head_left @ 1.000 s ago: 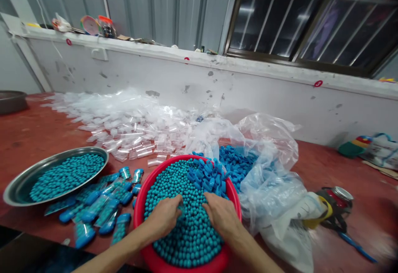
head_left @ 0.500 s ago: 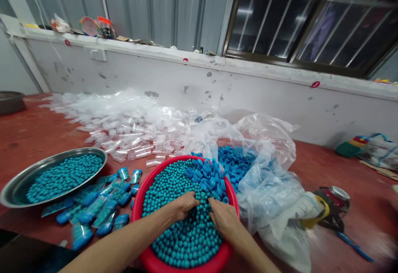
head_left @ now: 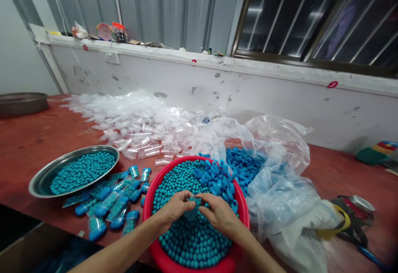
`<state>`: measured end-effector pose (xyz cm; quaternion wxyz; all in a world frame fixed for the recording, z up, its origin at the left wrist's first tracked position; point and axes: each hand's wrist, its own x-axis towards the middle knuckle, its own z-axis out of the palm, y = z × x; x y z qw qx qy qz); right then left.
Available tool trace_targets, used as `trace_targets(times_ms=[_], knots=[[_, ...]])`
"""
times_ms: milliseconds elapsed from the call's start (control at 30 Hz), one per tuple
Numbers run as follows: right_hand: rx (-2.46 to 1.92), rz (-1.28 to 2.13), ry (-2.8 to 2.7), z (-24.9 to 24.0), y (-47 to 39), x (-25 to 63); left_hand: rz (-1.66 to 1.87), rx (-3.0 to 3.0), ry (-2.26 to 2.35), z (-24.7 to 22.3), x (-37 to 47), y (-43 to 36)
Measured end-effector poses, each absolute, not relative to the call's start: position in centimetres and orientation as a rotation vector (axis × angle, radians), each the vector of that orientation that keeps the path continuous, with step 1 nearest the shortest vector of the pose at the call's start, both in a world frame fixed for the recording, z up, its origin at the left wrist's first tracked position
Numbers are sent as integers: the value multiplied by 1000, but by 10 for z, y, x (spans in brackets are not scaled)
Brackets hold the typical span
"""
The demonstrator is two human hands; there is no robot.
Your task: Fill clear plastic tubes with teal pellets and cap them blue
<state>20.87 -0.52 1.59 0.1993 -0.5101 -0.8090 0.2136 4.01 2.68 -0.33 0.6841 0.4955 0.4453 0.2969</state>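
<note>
Red table [head_left: 27, 144] | beads [head_left: 195, 244] in basin [head_left: 149, 198] | left hand [head_left: 175, 206], right hand [head_left: 220, 214] pinching clear container [head_left: 190, 212] (blurry)

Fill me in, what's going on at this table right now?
A person's left hand and right hand meet over a red tub, with what looks like a small clear packet between their fingertips. The tub holds turquoise beads, with blue caps heaped at its far right side. To the left lie capped packets with beads inside, beside a metal bowl of more beads. Behind is a big pile of clear packets.
</note>
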Motion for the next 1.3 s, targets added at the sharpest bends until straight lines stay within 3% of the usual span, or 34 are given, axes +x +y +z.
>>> trace_targets(times_ms=[67,233,533,767,967,1300], knots=[[-1464,564,-2255,13,8,208,680,1156,1076,-6,36,25],[-1808,17,-2263,9,57,190,582,1035,1147,-14,27,20],[-1778,-196,-2395,3,68,178,599,921,883,-1,17,18],[-1452,-82,-2526,2,14,188,687,994,999,-9,31,18],[-1226,582,-1977,-6,-3,193,728,1096,861,-9,35,12],[-1274,532,-1787,-4,-14,197,726,979,821,1,35,6]])
